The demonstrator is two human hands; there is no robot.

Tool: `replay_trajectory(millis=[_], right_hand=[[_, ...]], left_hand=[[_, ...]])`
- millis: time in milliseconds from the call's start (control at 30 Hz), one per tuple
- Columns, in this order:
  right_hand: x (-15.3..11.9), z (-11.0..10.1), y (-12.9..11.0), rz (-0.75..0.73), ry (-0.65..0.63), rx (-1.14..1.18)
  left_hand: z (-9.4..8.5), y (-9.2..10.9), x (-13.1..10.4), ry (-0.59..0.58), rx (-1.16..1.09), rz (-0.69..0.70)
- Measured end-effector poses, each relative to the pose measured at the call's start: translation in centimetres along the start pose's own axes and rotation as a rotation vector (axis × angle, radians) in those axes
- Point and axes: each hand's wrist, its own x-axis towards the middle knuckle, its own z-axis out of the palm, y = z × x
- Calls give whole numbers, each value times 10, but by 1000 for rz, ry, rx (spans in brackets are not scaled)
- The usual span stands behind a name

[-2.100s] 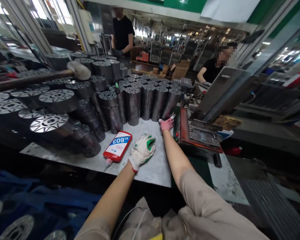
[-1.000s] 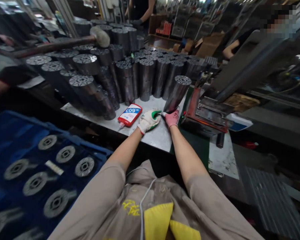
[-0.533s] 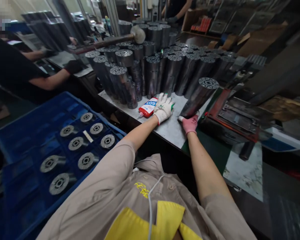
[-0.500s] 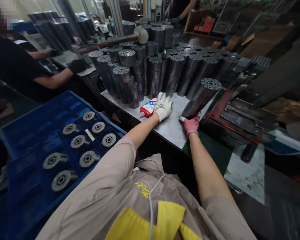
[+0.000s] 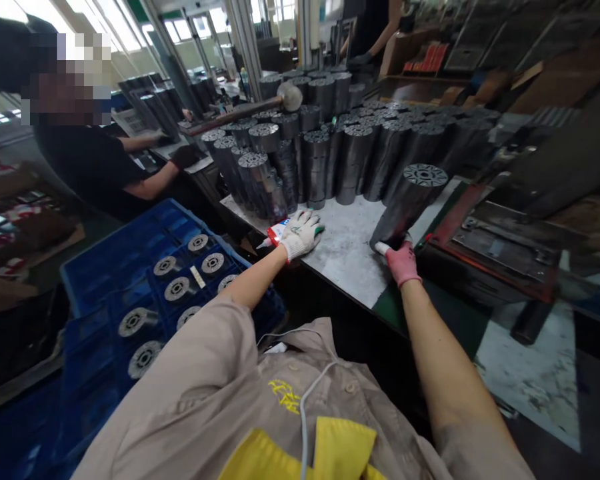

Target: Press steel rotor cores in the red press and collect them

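My left hand [image 5: 301, 235], in a white glove, lies with its fingers spread over a red and white bottle [image 5: 279, 231] near the bench's front edge. In a pink glove with white fingertips, my right hand [image 5: 401, 259] is at the base of a dark metal cylinder [image 5: 411, 200] with a slotted top. That cylinder leans to the right; the fingers behind it are partly hidden. Behind both hands, many similar stacked cylinders [image 5: 357, 157] stand on the pale bench top [image 5: 347, 243].
A mallet [image 5: 289, 97] lies across the stacks. At the left is a blue crate [image 5: 97, 267] with round metal parts. A red-edged metal fixture [image 5: 505, 233] sits at the right. Beyond the crate, a person in dark clothing [image 5: 87, 163] works; another stands at the back.
My left hand has moved left along the bench, and the bottle has shifted left with it. My right hand stays at the base of the leaning cylinder. The view has turned slightly.
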Motion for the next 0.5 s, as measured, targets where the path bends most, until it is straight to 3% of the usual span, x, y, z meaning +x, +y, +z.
replay_trajectory(millis=[100, 167, 233, 367, 500], right_hand=[[-11, -9, -14, 129, -38, 61], [-24, -25, -19, 86, -61, 101], [-44, -47, -17, -25, -94, 139], [-88, -102, 12, -237, -133, 88], [-114, -149, 60, -204, 8, -71]], left_hand=[[-8, 6, 1, 40, -92, -56], [-19, 19, 11, 162, -239, -57], [-36, 39, 29, 318, -410, 34], [-79, 85, 86, 479, -519, 235], [-105, 119, 150, 456, -433, 300]])
